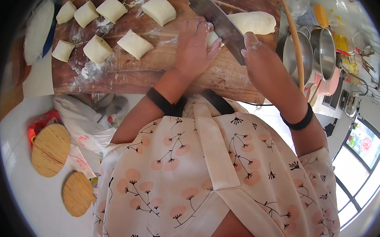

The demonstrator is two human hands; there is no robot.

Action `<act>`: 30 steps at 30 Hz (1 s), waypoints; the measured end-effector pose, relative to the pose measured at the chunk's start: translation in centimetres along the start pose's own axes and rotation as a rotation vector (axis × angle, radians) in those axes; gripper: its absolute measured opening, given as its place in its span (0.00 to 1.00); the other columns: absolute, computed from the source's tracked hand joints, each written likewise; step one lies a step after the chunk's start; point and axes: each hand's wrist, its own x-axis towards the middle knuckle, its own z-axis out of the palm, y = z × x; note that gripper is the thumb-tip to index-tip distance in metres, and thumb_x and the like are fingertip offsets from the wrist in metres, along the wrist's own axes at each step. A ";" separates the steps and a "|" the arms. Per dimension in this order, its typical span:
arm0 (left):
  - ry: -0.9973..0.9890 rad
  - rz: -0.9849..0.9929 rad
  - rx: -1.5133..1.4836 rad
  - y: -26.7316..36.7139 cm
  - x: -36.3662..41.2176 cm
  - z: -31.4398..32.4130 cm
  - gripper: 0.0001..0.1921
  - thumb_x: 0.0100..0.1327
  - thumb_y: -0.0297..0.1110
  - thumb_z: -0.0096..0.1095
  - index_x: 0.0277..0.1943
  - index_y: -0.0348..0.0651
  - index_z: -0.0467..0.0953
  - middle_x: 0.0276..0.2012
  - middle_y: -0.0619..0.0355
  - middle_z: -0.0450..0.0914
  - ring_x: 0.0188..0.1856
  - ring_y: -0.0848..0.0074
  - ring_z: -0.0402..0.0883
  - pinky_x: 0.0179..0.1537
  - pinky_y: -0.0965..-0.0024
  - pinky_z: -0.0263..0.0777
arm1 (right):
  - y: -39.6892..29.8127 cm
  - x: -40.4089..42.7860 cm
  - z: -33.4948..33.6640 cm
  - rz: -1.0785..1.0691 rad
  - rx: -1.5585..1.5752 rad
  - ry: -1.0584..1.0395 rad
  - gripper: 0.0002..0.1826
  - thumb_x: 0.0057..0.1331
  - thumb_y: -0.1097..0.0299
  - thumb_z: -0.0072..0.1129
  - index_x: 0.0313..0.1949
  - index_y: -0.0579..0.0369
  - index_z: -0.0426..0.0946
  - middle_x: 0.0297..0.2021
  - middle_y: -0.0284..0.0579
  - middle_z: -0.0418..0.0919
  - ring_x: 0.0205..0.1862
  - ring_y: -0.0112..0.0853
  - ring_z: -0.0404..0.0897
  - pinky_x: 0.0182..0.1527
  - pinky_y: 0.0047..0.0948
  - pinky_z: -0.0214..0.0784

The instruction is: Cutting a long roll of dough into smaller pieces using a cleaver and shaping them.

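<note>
My right hand point(259, 56) is closed around the near end of a metal cleaver point(226, 29), its handle hidden in my grip. The broad blade stands across a roll of pale dough point(252, 23), most of which lies to the right of it. Left of the blade, my left hand point(195, 45) grips a smaller piece of dough point(212, 38), largely covered by my fingers. Several cut dough pieces point(135, 44) rest apart on the floured wooden board point(175, 65), in two rough rows to the left.
A wooden rolling pin point(293, 41) lies along the right side. Past it stand metal bowls point(327, 53) and a pink basin point(330, 82). A dish point(39, 29) of white flour-like stuff sits far left. Round wooden stools point(50, 150) and plastic bags point(79, 123) are below left.
</note>
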 end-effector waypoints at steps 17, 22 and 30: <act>-0.153 -0.135 0.055 -0.7 -0.7 -1.9 0.35 0.46 0.33 0.79 0.58 0.36 0.72 0.56 0.46 0.73 0.59 0.51 0.72 0.60 0.57 0.68 | 3.0 1.2 4.4 -0.068 -0.083 0.497 0.15 0.72 0.65 0.51 0.50 0.63 0.65 0.36 0.68 0.78 0.40 0.63 0.77 0.41 0.55 0.69; -0.212 -0.014 0.080 -1.3 -2.1 -4.4 0.40 0.47 0.34 0.79 0.64 0.38 0.69 0.60 0.45 0.72 0.62 0.49 0.69 0.65 0.54 0.63 | 4.5 -1.3 2.7 0.107 0.167 0.504 0.14 0.71 0.66 0.53 0.49 0.64 0.67 0.37 0.66 0.78 0.40 0.62 0.78 0.41 0.53 0.69; -0.158 -0.093 0.153 -0.9 -2.3 -4.4 0.40 0.47 0.39 0.80 0.64 0.41 0.70 0.60 0.44 0.72 0.64 0.48 0.66 0.67 0.53 0.61 | 6.0 -2.6 3.8 0.209 0.303 0.497 0.13 0.71 0.66 0.54 0.48 0.62 0.68 0.34 0.61 0.78 0.35 0.57 0.78 0.38 0.48 0.70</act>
